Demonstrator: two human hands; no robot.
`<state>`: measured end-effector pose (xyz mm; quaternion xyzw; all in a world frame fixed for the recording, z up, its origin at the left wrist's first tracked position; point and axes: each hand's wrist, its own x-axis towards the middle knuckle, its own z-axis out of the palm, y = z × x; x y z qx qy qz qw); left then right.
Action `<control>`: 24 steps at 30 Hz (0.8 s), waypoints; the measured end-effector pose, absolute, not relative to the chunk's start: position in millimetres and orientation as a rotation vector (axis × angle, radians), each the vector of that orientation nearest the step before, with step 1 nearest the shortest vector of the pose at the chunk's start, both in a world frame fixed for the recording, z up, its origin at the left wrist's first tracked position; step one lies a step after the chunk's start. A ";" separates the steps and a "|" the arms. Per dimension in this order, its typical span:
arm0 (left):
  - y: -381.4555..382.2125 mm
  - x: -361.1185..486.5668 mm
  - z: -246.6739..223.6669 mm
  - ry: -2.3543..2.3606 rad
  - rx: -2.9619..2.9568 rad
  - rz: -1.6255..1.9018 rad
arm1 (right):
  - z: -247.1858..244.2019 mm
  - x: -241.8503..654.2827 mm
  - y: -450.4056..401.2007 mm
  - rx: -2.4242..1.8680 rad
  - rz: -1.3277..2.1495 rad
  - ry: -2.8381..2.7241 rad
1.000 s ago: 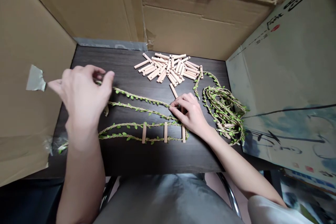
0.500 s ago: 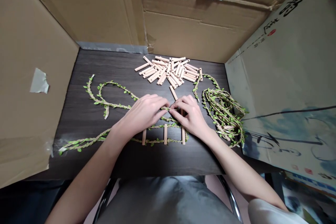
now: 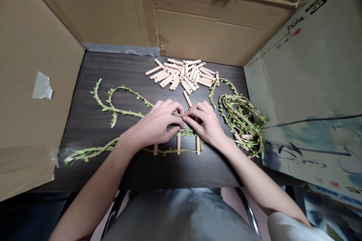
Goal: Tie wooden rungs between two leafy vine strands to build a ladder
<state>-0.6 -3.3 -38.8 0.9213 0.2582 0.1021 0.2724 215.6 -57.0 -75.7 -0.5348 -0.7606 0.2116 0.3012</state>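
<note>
A braided rope with green leaves (image 3: pixel 177 114) runs between my two hands above the dark table. My left hand (image 3: pixel 161 122) has its fingers bent around this rope, its thumb a little apart from the index finger. With thumb and fingertips pressed together, my right hand (image 3: pixel 206 122) pinches the rope at its right end; the fingers hide the exact spot. Below the hands lies a ladder-like piece, with a middle wooden rung (image 3: pixel 178 144), a left rung (image 3: pixel 155 150) and a right rung (image 3: pixel 198 145) joined by leafy rope. My hands cover its upper part.
Many loose wooden sticks (image 3: pixel 183 73) with holes are heaped at the back. One stick (image 3: pixel 187 98) lies just beyond my right hand. A coil of leafy rope (image 3: pixel 240 120) is at the right, and rope loops (image 3: pixel 124 112) spread leftward. Cardboard walls (image 3: pixel 198 34) enclose the table.
My left thumb and index finger have moved apart and slightly down, over the ladder piece's upper rope. My right hand keeps its pinch in nearly the same place. The view has shifted slightly.
</note>
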 end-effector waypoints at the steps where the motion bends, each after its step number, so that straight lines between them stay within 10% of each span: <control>1: -3.4 -0.3 -38.9 0.695 2.481 0.276 | -75.9 215.8 -57.0 -1.423 0.564 -2.024; 24: -1.7 3.3 -45.0 0.893 2.431 0.417 | -67.8 227.0 -53.1 -1.327 0.700 -2.003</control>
